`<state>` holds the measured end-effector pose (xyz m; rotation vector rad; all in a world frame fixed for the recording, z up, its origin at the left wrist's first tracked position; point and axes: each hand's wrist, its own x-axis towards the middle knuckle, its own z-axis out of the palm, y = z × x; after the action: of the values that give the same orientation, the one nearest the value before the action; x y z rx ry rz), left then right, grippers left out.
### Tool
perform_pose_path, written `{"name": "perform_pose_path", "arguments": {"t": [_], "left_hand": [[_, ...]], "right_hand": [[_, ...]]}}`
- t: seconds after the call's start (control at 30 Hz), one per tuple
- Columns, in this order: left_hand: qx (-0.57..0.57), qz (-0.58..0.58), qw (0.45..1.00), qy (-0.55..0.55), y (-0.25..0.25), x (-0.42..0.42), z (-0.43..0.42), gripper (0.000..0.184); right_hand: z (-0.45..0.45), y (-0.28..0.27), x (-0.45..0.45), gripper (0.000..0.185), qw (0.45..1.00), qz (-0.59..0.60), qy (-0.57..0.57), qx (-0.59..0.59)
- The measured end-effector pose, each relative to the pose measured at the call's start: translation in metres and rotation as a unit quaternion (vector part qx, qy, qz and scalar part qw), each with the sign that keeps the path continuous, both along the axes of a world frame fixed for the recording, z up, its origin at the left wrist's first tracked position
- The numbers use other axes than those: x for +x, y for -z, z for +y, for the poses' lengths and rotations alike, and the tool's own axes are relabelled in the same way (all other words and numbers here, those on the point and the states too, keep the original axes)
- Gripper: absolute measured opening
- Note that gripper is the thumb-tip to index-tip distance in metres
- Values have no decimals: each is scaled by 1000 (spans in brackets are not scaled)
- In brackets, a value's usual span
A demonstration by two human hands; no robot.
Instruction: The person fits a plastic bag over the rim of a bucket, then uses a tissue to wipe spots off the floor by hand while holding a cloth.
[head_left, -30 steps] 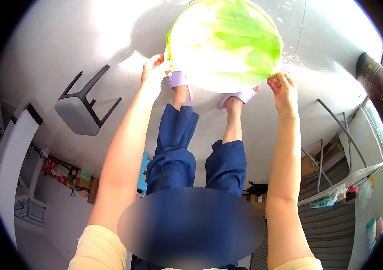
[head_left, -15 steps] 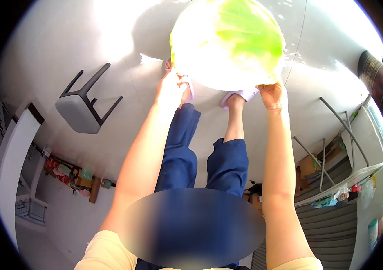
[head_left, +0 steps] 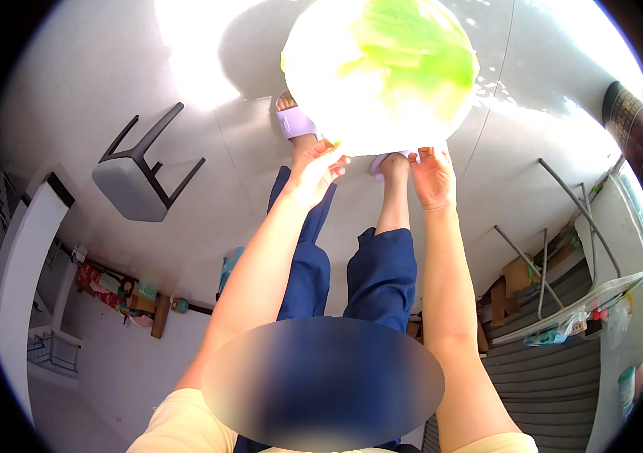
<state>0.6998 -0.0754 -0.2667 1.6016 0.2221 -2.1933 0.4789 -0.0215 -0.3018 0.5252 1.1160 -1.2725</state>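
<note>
A large round bright green and white fabric piece (head_left: 389, 75), partly washed out by sunlight, spans the top centre of the view. My left hand (head_left: 317, 170) pinches its lower left edge between thumb and fingers. At the lower right edge, my right hand (head_left: 433, 175) grips the rim, with its fingertips partly hidden in glare. Below the fabric are my feet in lilac slippers (head_left: 295, 122) and my dark blue trousers (head_left: 382, 264). What lies behind the fabric is hidden.
A grey stool (head_left: 131, 187) with dark legs stands on the pale floor (head_left: 238, 174) at the left. On the right are a white-topped table (head_left: 563, 311) with metal legs and plastic bags on it, and a dark patterned object (head_left: 635, 132).
Both hands have moved inward along the fabric's lower edge and are now closer together. The left slipper shows more fully.
</note>
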Motion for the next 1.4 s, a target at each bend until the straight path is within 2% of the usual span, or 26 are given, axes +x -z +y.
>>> {"name": "perform_pose_path", "arguments": {"t": [0.17, 0.23, 0.3, 0.33, 0.4, 0.43, 0.5, 0.53, 0.6, 0.63, 0.77, 0.83, 0.87, 0.93, 1.07, 1.13, 1.2, 1.23, 1.3, 1.4], "left_hand": [[-5, -42, 998, 43, 4, -11, 7, 15], [-8, -100, 990, 100, 11, -8, 10, 12], [-24, -128, 984, 119, 10, -11, 2, 10], [-39, -154, 978, 138, 10, -13, 0, 9], [-46, -163, 975, 146, 17, -13, 0, 8], [-54, -175, 971, 155, 19, -13, 1, 8], [-59, -195, 966, 157, 16, -15, -2, 9], [-64, -215, 961, 159, 15, -16, -3, 10], [-73, -257, 945, 186, 24, -10, -1, 10], [-82, -298, 927, 212, 29, -7, 0, 11], [-79, -356, 905, 221, 28, -6, -10, 9], [-146, -367, 907, 149, 30, 0, -13, 9], [-144, -368, 907, 147, 28, 3, -18, 9], [-183, -345, 919, 53, 23, 8, -28, 11], [-231, -326, 915, 63, 26, 22, -45, 13], [-211, -329, 916, 87, 23, 24, -51, 11], [-138, -263, 955, -4, 29, 29, -50, 10], [-137, -263, 955, -6, 36, 30, -49, 10], [-52, -248, 967, 8, 46, 29, -51, 11], [-48, -292, 955, 34, 42, 23, -63, 12]], "right_hand": [[1, 3, 4, 28, 999, 12, 20, 27], [3, 12, 3, 23, 999, 24, 24, 41], [1, 20, 5, 18, 986, 128, -37, 103], [1, 23, 5, 18, 986, 128, -37, 103], [-4, 20, 7, 17, 941, 282, -145, 116], [-7, 16, 7, 17, 941, 282, -145, 116], [-19, 6, 11, 17, 893, 356, -218, 169], [-23, 5, 9, 17, 894, 355, -218, 167], [-29, 2, 2, 21, 853, 381, -302, 190], [-33, 0, -1, 27, 851, 378, -310, 191], [-47, -6, -13, 32, 846, 403, -313, 156], [-49, -6, -19, 33, 859, 396, -295, 134], [-50, -6, -22, 34, 871, 390, -276, 114], [-48, -4, -27, 35, 870, 382, -291, 109], [-50, -9, -29, 28, 868, 365, -322, 97], [-51, -10, -30, 27, 864, 363, -333, 100], [-51, -9, -31, 28, 858, 361, -350, 105], [-51, -8, -32, 28, 857, 362, -351, 104], [-51, -7, -34, 32, 864, 351, -343, 113], [-54, -13, -36, 30, 860, 342, -360, 115]]}}
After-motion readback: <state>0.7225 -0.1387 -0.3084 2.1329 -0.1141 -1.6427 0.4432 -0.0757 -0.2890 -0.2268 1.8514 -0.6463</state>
